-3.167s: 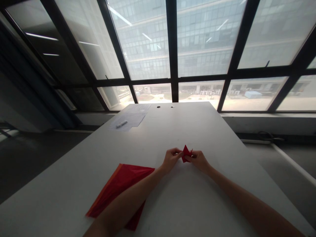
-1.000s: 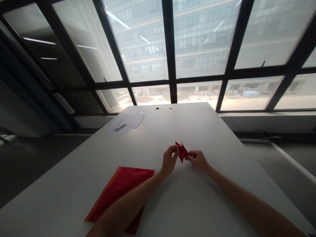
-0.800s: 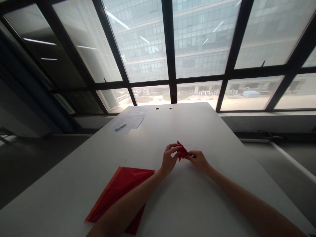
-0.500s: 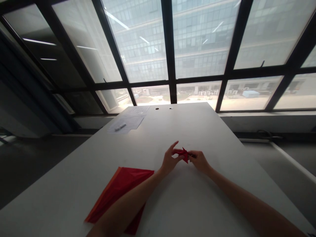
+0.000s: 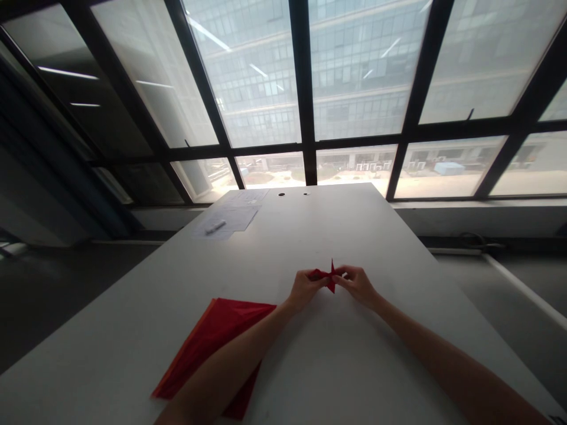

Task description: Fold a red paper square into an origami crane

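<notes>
Folded red paper [image 5: 332,285], sharply pointed, has turned since earlier, pinched in both hands [image 5: 305,289].

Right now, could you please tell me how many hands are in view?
2: the left hand, pinching the small red folded piece from its left side, and the right hand, holding it from the right, both over the white table.

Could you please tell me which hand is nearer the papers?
Left. The left hand is below and right of the papers in the picture; the right hand is farther right.
</notes>
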`<act>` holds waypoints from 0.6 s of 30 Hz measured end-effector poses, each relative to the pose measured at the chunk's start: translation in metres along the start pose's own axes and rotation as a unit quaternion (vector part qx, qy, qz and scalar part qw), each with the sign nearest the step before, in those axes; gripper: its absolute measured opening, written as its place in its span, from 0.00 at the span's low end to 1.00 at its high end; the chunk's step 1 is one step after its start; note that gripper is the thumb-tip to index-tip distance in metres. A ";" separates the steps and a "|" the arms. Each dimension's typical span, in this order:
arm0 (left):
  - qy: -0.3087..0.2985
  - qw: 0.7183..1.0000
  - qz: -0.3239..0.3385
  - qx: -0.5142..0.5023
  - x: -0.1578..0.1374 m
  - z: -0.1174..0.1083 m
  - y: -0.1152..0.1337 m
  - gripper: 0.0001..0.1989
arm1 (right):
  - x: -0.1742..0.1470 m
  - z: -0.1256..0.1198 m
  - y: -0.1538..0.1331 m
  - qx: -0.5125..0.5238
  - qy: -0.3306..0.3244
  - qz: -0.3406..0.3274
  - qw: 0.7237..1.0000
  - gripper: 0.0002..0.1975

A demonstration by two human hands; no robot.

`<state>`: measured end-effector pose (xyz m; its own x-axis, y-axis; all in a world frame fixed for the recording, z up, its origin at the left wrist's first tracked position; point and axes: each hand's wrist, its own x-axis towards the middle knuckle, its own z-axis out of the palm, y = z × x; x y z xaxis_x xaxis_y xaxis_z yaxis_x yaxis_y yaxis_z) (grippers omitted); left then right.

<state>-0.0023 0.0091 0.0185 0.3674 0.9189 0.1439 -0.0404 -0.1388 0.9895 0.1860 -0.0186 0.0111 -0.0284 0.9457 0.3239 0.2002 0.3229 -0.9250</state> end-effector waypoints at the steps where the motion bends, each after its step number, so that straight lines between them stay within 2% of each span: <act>1: -0.004 1.000 -0.001 -0.006 0.000 0.001 0.001 0.15 | 0.000 0.002 0.001 0.015 -0.005 0.009 1.000 0.17; 7: 0.023 0.996 -0.030 -0.074 0.001 0.001 0.002 0.16 | -0.002 0.010 0.000 0.089 0.026 0.030 0.995 0.17; 13: 0.065 0.996 -0.019 -0.054 0.004 -0.001 -0.003 0.16 | -0.002 0.009 -0.003 0.059 0.028 0.037 0.997 0.16; 15: 0.049 0.997 -0.011 -0.058 0.004 -0.001 -0.002 0.16 | -0.003 0.010 -0.002 0.054 0.035 0.038 0.997 0.16; 18: -0.016 0.997 -0.013 -0.071 0.003 0.001 -0.001 0.18 | -0.003 0.012 0.000 0.089 0.059 0.037 0.994 0.16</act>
<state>-0.0003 0.0119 0.0185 0.3987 0.9091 0.1205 -0.1610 -0.0600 0.9851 0.1743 -0.0207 0.0081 0.0979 0.9595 0.2642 0.0216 0.2633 -0.9645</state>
